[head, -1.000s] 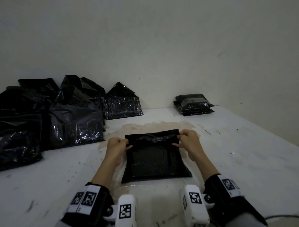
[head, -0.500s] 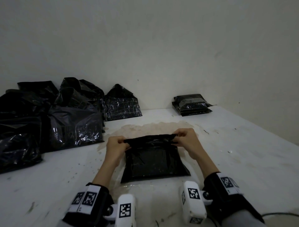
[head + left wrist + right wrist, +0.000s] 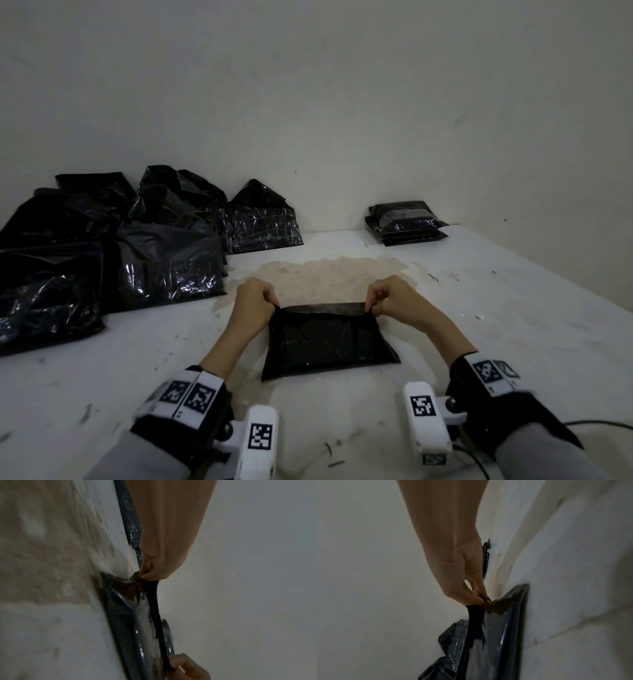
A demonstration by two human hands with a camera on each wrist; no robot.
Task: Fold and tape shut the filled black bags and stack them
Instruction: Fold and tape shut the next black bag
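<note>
Black bag [image 3: 329, 339] lay flat on the white bench [image 3: 513, 325], dead centre, straight ahead of the person at 12 o'clock. Its long axis ran 9 to 3 o'clock, and its open end was the far edge.

Left hand [image 3: 255, 305] pinched the far-left corner of that edge; right hand [image 3: 394, 301] pinched the far-right corner. Both grips were narrow, thumb against fingertips, closed on thin plastic only. The wrist views confirmed it: the right hand [image 3: 471, 592] had a bunched tab of film between thumb and fingertips, and the left hand [image 3: 187, 668] held the same edge at its own end. Across from it, the right hand [image 3: 154, 572] showed at the other corner.

The relation that counted: the flap stood raised between the two hands, the filled body of the bag lying toward 6 o'clock from both grips. Each hand was equally near. Judged the fold would come toward the person, over the body, and the hands would need to travel level or the crease would skew.

The bag looked flat and evenly filled; contents not visible through the plastic.

Loose filled bags [image 3: 164, 253] were heaped at 10 o'clock against the wall. A short stack of folded bags [image 3: 406, 222] sat at 1 o'clock, well apart. No tape roll in view.
</note>
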